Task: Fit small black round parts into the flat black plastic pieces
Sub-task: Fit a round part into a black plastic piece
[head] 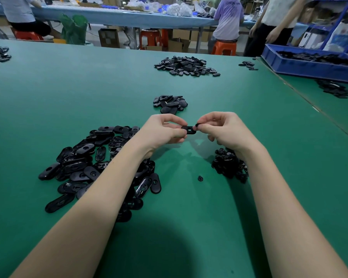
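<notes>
On the table (48, 97), flat pieces (92, 167) lie left, round parts (229, 165) right, both hands between; two more piles (170, 103) lie behind, a tray (309, 67) far right.

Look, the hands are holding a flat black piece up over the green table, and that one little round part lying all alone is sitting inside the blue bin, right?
Not quite. The lone little round part lies on the green table, between the two near piles, not inside the blue bin far off to the right. The head view shows it. The left hand and right hand do hold a flat black piece above the table.

Even overhead light, soft shadows (edges bowed, background blurry).
</notes>
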`<state>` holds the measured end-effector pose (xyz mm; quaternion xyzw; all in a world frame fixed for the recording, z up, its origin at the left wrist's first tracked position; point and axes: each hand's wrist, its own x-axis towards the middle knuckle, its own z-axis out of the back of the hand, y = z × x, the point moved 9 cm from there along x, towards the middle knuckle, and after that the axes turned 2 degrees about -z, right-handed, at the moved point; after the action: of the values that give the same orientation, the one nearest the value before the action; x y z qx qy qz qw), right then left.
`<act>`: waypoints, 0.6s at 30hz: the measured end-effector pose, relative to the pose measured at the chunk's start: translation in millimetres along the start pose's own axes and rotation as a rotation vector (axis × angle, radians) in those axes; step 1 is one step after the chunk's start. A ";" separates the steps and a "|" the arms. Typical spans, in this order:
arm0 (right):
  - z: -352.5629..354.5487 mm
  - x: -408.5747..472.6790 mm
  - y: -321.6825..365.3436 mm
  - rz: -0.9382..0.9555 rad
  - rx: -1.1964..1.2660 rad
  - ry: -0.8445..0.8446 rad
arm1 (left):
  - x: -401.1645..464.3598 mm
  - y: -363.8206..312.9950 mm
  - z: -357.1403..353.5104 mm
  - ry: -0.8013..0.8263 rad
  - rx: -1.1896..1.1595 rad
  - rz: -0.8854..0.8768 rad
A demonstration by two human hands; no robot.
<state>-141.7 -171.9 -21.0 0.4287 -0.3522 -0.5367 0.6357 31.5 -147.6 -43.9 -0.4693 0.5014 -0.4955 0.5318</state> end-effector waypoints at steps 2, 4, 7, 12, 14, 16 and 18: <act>0.0 -0.5 1.5 0.002 -0.004 -0.001 | 0.6 1.0 0.8 -0.005 0.001 0.001; -1.3 -0.9 3.1 0.013 -0.029 0.010 | 1.1 0.8 1.1 -0.007 0.004 -0.004; -5.0 -0.6 3.5 0.022 -0.050 0.035 | 0.9 -0.8 0.4 -0.002 0.010 -0.019; -9.1 3.2 2.4 0.017 -0.101 0.018 | -0.1 -3.3 -0.4 0.008 0.019 -0.029; -10.9 4.6 1.2 0.021 -0.122 0.019 | -0.3 -3.8 -1.2 0.015 0.024 -0.032; -11.0 5.3 0.5 0.028 -0.141 0.015 | -0.2 -4.1 -1.9 0.021 0.028 -0.038; -9.7 6.0 0.5 0.040 -0.157 0.003 | -0.1 -4.3 -2.0 0.024 0.031 -0.044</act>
<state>-131.6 -176.2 -24.4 0.3712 -0.3163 -0.5492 0.6787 29.3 -147.8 -39.7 -0.4661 0.4895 -0.5205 0.5218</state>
